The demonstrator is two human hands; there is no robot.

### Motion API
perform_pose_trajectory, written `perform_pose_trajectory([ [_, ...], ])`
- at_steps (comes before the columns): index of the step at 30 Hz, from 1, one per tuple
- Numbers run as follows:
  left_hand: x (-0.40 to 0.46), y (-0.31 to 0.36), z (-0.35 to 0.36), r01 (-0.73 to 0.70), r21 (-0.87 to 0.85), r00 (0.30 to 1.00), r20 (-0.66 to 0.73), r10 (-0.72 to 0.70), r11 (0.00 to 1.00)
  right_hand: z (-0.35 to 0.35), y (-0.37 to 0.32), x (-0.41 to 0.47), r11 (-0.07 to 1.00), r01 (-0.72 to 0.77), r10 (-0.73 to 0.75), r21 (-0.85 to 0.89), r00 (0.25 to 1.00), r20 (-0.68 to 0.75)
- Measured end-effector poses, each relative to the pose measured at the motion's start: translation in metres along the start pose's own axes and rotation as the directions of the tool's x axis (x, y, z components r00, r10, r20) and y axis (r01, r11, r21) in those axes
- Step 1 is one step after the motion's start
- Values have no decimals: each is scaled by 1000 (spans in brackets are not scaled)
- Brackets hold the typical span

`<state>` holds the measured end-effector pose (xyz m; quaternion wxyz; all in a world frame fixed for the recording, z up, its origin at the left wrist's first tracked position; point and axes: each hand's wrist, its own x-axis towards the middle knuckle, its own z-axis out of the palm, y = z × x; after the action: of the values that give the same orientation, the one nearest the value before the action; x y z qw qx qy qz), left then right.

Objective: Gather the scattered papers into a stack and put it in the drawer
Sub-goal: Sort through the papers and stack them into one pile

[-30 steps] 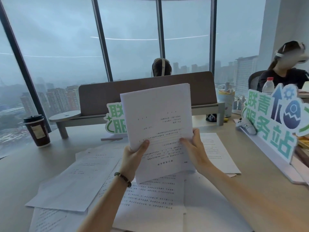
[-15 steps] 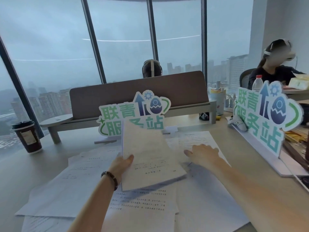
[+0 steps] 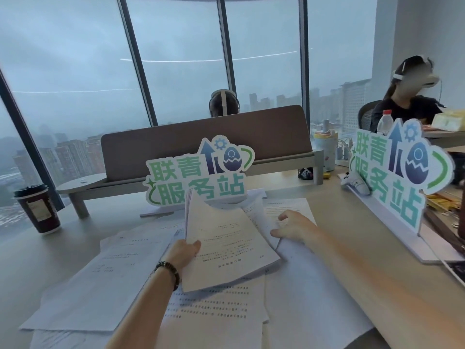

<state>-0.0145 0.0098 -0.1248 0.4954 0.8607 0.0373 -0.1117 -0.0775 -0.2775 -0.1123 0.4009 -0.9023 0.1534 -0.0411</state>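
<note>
Left hand (image 3: 182,253) pinches a thin paper stack (image 3: 226,250) mid-tabletop, above scattered sheets (image 3: 105,280); right hand (image 3: 295,226) lies spread on a sheet near the far edge; cardboard sign (image 3: 198,172) behind, ridged coffee cup (image 3: 37,210) far-left corner.

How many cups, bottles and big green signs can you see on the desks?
Coffee cups: 1, the dark cup at far left.
Water bottles: 1, the red-capped bottle.
Green signs: 2, the middle sign and the right sign.
Total: 4
</note>
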Motion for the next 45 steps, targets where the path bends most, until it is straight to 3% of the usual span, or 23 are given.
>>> perform_pose_trajectory([
  [8,-4,3,-3,54,-223,998,47,-45,973,4,14,8,997,-53,55,51,998,-36],
  [14,-3,3,-14,68,-282,997,40,-59,957,-6,18,19,938,-80,130,336,983,-127],
  [18,0,1,-15,78,-312,996,57,-64,947,-12,25,24,896,-103,188,432,969,-158],
  [23,-1,4,-18,67,-362,997,58,-49,930,-24,32,28,901,-155,211,406,973,-98],
  [28,-1,2,-17,95,-361,994,79,-71,928,-28,37,26,974,-170,183,148,979,-84],
  [31,-1,3,-16,104,-354,993,94,-75,930,-29,38,26,982,-160,171,99,978,-117],
  [42,-4,4,-19,67,-385,995,97,-31,921,-36,49,37,870,-100,273,484,913,-302],
  [45,-3,3,-18,83,-381,993,105,-46,921,-34,49,36,925,-91,232,369,904,-359],
])
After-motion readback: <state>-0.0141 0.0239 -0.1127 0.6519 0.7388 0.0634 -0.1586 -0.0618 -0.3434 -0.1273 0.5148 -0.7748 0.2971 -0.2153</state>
